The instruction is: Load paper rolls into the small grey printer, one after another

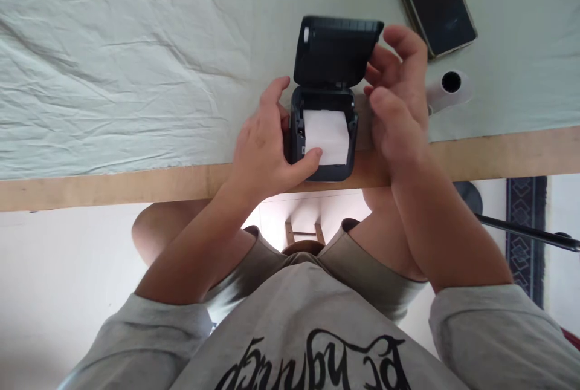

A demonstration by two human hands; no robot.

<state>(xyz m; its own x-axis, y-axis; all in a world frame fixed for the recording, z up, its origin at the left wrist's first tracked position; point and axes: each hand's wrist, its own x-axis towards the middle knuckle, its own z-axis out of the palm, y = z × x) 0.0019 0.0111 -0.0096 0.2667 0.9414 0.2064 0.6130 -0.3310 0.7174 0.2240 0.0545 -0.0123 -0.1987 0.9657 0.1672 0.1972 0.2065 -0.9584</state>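
A small dark printer (347,169) sits at the near edge of the table with its lid (335,51) swung up. A white paper roll (327,136) lies in its open bay. My left hand (263,148) grips the printer's left side, and its thumb presses on the paper's lower left corner. My right hand (396,94) is at the printer's right side, its fingers curled against the right edge of the raised lid.
The table (498,157) is wooden, covered by a pale green wrinkled cloth (113,63). A dark phone (432,0) lies at the far right. A second white paper roll (448,87) lies just right of my right hand. Below the table edge are my knees and a chair base.
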